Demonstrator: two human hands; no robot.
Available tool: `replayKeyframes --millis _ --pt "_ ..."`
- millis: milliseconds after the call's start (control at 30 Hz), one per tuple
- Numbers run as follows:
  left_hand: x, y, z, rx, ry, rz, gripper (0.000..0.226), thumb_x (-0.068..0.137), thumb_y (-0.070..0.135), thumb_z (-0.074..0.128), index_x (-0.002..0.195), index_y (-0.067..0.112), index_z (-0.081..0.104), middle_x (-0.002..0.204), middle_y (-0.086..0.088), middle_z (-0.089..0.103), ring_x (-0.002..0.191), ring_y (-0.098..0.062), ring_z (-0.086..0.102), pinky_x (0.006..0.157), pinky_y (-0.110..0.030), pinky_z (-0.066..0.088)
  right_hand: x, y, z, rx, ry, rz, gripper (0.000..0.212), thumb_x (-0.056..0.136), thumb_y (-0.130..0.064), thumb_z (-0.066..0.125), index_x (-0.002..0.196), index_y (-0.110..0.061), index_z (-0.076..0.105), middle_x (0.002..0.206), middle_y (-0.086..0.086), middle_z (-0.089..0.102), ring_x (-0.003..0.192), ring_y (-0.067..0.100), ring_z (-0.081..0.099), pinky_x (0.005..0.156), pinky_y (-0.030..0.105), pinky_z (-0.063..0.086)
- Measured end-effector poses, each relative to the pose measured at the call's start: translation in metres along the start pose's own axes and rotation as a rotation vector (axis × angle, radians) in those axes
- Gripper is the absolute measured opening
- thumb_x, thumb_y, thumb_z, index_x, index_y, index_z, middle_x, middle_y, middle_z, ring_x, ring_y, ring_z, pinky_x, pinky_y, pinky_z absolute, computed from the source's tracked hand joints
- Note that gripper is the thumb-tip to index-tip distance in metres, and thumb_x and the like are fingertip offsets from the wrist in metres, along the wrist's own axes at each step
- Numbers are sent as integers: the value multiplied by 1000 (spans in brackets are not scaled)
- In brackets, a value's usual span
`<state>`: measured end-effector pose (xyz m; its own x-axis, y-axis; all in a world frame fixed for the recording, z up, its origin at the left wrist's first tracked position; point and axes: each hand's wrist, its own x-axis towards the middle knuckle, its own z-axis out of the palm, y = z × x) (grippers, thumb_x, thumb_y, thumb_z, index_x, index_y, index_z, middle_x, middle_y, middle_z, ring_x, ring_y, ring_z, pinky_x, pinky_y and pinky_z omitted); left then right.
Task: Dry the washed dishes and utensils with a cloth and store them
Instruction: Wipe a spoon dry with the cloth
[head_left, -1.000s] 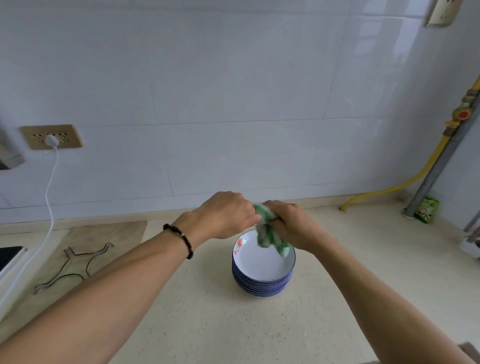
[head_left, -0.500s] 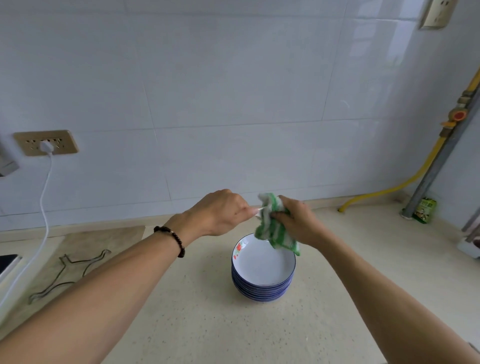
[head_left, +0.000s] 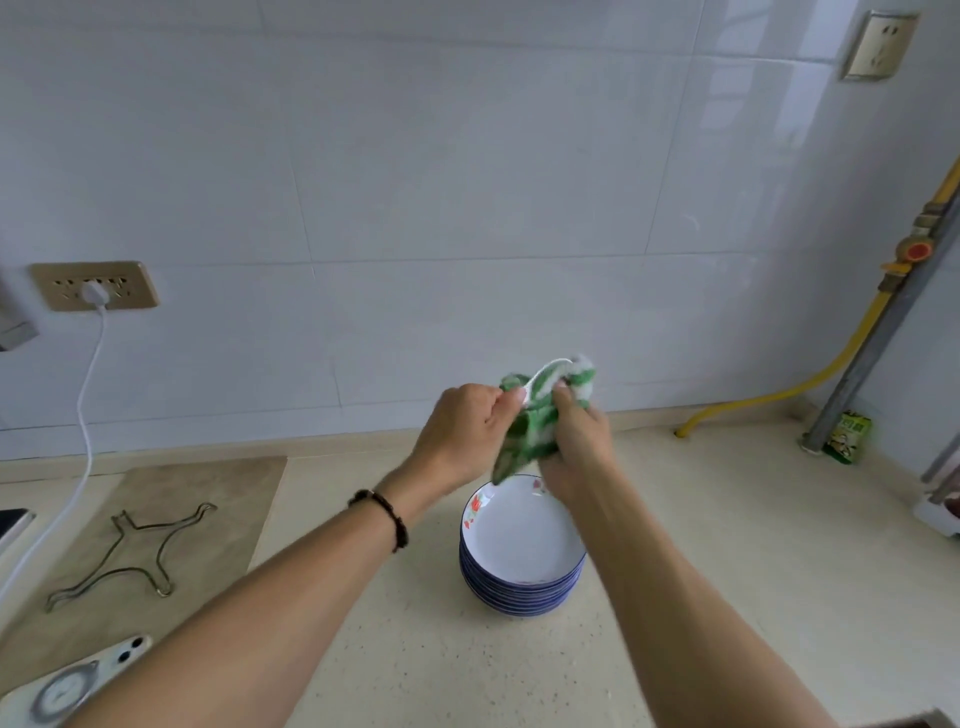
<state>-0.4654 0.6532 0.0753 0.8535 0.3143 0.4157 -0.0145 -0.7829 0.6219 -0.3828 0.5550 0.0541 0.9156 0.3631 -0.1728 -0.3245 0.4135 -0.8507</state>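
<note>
Head camera: we pinch a white spoon (head_left: 540, 376) by its handle in our left hand (head_left: 462, 431), while our right hand (head_left: 574, 441) grips the green cloth (head_left: 530, 431) around it, above the stacked plates (head_left: 522, 551).

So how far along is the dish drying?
A stack of blue-rimmed plates already sits on the counter, looking done. In hand: the left hand holds a white spoon while the right hand rubs it with the green-and-white cloth. Storing is left; no cupboard shows.
</note>
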Motion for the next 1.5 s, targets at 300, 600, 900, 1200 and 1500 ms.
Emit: replayKeyframes --millis 300,600,900,1200,1500 --pt "-12 -6 -14 428 -263 -179 74 98 69 20 59 14 51 61 -4 57 63 -27 57 65 -34 48 -23 8 -8 -370 -46 -79 11 95 -4 57 97 -1 67 90 19 75 83 33 75 78 47 62" --pt "6 -17 -25 77 -128 -112 22 101 16 51 98 1 66 74 -10 71 62 -22 70 64 -48 59 -35 -9 -16 -799 -315 -208 12 93 -3 54 94 -1 65 78 10 75 66 19 74 59 28 59" --pt "6 -2 -14 165 -38 49 24 99 20 54 83 4 63 56 -6 57 50 -21 46 59 -45 49 -32 -21 -33 -693 -486 -84 12 99 -11 60 104 -3 67 92 17 76 85 36 74 87 51 59" --pt "13 2 -11 162 26 -7 25 101 23 56 82 6 59 62 -1 59 62 -26 63 58 -38 51 -38 -18 -28 -746 -426 -127 10 98 -10 58 98 -4 67 82 9 77 77 29 75 76 42 62" --pt "25 16 -14 188 17 -69 21 96 33 62 83 17 56 74 -4 68 67 -23 68 66 -38 57 -38 -12 -28 -892 -385 -190 13 94 -10 62 90 2 63 81 15 74 69 28 73 66 37 61"
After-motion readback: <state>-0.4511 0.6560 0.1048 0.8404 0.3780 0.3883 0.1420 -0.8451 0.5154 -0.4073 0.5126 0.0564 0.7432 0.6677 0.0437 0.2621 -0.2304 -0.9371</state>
